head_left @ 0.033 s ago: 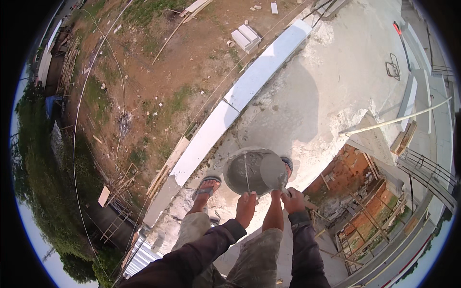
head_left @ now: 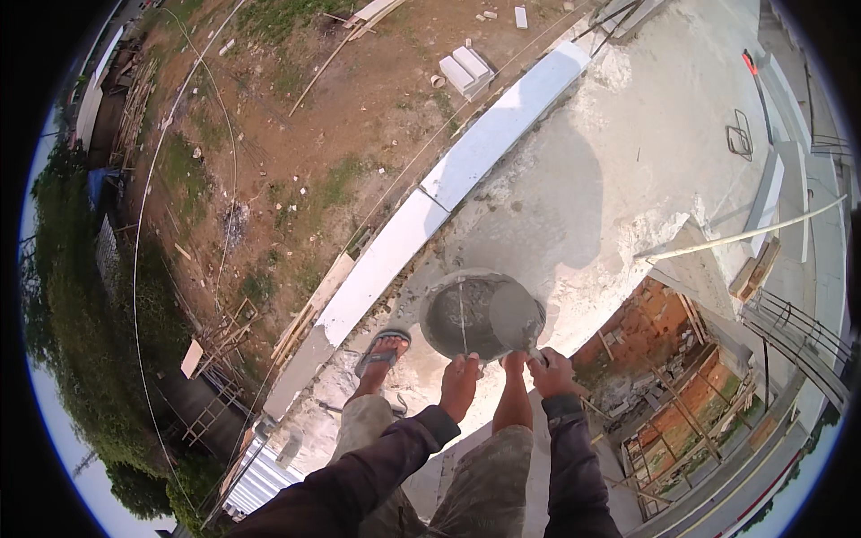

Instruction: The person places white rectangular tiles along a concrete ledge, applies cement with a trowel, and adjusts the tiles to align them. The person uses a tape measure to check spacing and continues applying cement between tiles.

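Observation:
Between my feet is a round grey bucket point(head_left: 432, 336) with wet grey mortar point(head_left: 447, 314) inside. My left hand point(head_left: 459, 387) is closed at its near rim, around the end of a thin pale rod point(head_left: 463, 314) that runs across the opening. Whether this is the bucket's handle or a blade seen edge-on, I cannot tell. My right hand point(head_left: 553, 372) grips the short handle of a round, mortar-coated scoop point(head_left: 514, 314), which covers the right part of the bucket. Along the left runs a row of white blocks point(head_left: 390, 255), its near end smeared grey.
A floor opening point(head_left: 646, 350) drops away on my right, with bare earth and timber below. Beyond the block row, at left, lies lower dirt ground point(head_left: 296, 134). A pale pole point(head_left: 744, 238), white boards point(head_left: 764, 197) and a red-handled saw point(head_left: 758, 90) lie at right.
The view has shifted slightly, and my right foot beside the bucket has gone mostly out of sight behind it. Both hands keep their holds.

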Available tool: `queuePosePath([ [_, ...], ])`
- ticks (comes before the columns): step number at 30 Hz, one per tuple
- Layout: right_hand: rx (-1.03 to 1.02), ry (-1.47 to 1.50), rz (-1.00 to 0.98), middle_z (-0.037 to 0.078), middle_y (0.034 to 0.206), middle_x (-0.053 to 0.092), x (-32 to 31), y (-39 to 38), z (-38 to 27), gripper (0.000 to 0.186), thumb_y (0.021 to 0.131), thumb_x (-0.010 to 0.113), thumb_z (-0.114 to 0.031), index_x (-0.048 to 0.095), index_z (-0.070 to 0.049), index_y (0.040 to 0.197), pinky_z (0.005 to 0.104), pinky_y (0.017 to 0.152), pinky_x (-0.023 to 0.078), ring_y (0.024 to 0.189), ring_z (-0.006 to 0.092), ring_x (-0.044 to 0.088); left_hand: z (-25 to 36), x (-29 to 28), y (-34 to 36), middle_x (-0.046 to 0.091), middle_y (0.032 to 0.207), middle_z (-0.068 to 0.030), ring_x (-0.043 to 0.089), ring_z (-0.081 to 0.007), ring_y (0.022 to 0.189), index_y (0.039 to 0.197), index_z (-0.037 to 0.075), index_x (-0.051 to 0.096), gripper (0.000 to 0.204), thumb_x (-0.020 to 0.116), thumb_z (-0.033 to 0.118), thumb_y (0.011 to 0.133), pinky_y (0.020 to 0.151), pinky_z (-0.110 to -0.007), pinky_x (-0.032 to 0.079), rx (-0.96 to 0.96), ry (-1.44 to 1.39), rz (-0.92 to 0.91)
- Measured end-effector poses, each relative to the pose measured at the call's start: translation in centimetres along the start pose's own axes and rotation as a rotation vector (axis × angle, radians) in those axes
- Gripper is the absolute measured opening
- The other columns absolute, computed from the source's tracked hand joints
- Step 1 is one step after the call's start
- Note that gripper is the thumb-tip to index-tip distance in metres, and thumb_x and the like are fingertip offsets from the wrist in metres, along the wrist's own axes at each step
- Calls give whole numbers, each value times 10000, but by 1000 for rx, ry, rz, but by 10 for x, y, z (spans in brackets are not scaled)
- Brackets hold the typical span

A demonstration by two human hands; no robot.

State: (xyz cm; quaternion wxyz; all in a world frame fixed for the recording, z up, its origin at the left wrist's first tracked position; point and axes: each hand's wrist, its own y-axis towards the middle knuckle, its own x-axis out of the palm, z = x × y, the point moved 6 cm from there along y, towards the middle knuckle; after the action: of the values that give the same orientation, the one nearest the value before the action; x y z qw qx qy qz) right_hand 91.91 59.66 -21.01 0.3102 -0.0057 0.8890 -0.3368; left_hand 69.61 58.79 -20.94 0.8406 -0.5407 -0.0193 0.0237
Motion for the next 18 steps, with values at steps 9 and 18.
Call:
queuePosePath([
  [9,-387,-151,-141,169,783,660,-52,199,-122,214,862,704,-163,612,1,964,417,638,512,688,322,667,40,56,90,493,737,-13,504,-121,729,815,43,536,345,525,293,1052,756,-317,463,189,-199,-10],
  [18,-638,-677,-3,156,994,668,53,285,-176,283,871,693,-168,572,-75,1108,501,829,529,979,383,657,9,2,110,617,855,-49,641,-157,848,904,49,546,282,469,244,1093,852,-343,537,128,-569,294],
])
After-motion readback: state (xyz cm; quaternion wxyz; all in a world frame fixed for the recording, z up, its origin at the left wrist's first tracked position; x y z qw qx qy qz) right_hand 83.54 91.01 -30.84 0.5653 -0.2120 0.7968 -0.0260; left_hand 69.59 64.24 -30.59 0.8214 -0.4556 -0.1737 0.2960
